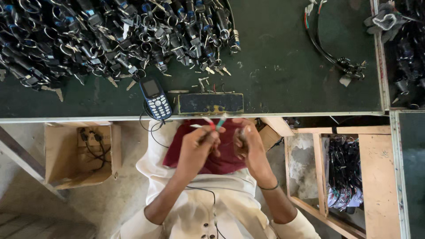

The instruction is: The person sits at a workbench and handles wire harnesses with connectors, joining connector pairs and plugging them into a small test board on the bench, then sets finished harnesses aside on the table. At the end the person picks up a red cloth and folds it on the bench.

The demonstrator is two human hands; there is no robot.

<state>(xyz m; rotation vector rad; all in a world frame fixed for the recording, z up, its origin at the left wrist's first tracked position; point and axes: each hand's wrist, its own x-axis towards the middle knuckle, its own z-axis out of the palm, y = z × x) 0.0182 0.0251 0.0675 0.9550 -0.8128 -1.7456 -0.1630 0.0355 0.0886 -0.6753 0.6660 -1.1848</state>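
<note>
Below the dark green workbench [274,66], thin coloured wires [215,123] are pinched in the closed left hand [197,148], tips pointing toward the right hand [248,144], seemingly curled shut.

assembly workshop: green bench [274,66] heaped with key-and-wire assemblies [110,35]

What we cannot make out

Our left hand [197,146] closes over the lower ends of the thin coloured wires [214,122], so we cannot tell how they are gripped; whatever our right hand [248,144] pinches is too small and blurred to name; the pile of keys and locks [110,35] runs off the top and left edges; the bin of dark parts [405,48] is cut by the right edge; the wire bundle [343,177] in the wooden crate sits in shadow.
</note>
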